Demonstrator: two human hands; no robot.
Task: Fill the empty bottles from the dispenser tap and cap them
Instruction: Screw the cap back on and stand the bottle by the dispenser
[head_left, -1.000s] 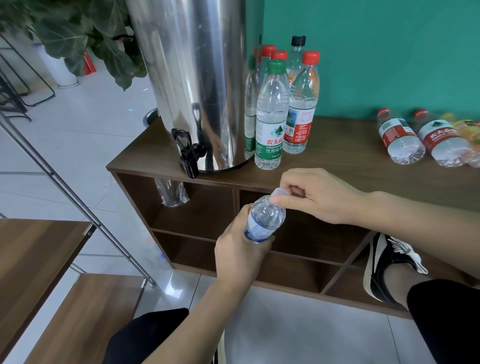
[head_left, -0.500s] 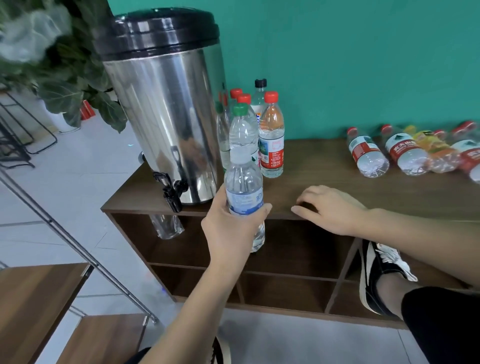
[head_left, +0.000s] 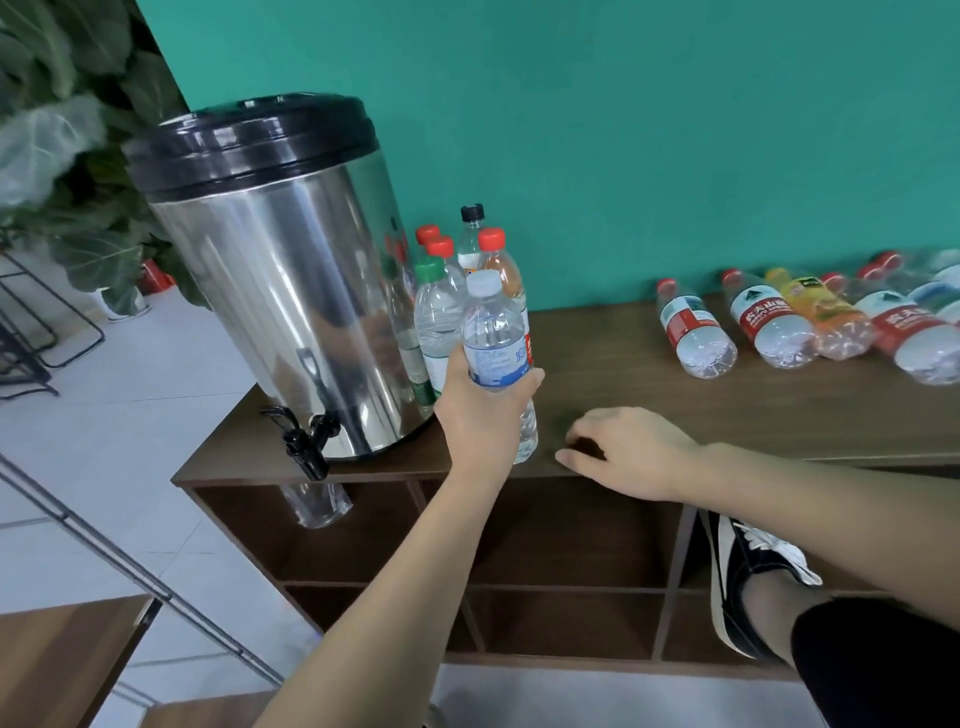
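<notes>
The left hand (head_left: 480, 410) has its fingers (head_left: 531, 378) wrapped around a capped, filled bottle (head_left: 496, 347), held upright just in front of the standing bottles (head_left: 452, 275) beside the dispenser (head_left: 280, 270). The right hand (head_left: 623, 449) rests on the worktop (head_left: 727, 410), fingers loosely curled and grasping nothing. Judged progress: one more bottle done, ready to join the group. Beyond the right fingers, several bottles (head_left: 779, 327) lie on their sides, apparently unfilled. The worktop is brown wood over open shelves (head_left: 571, 545), against a green wall (head_left: 623, 130); floor tiles are pale.
</notes>
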